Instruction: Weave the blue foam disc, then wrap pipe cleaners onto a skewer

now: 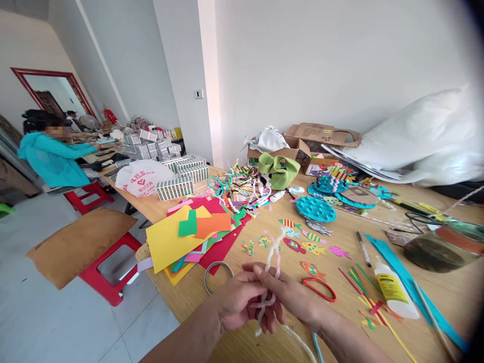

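Note:
Both my hands meet above the near edge of the wooden table. Strands of pale yarn [268, 262], cream and pink, run between my fingers, with two ends sticking up and one hanging below. My left hand [240, 297] grips the yarn with curled fingers. From the other side, my right hand [291, 295] pinches it between thumb and fingers. A length of yarn trails down past my right wrist. Close by lie a grey ring [207, 277] on the left and red-handled scissors [321, 288], partly hidden by my right hand.
Coloured paper sheets [162, 242] lie left, paper fish [295, 245] ahead. A glue bottle [395, 287], paper strips and a glass jar [442, 247] stand or lie right. Blue paper-plate crafts [315, 209] and cardboard boxes sit behind. A person in a turquoise jacket [56, 159] sits far left.

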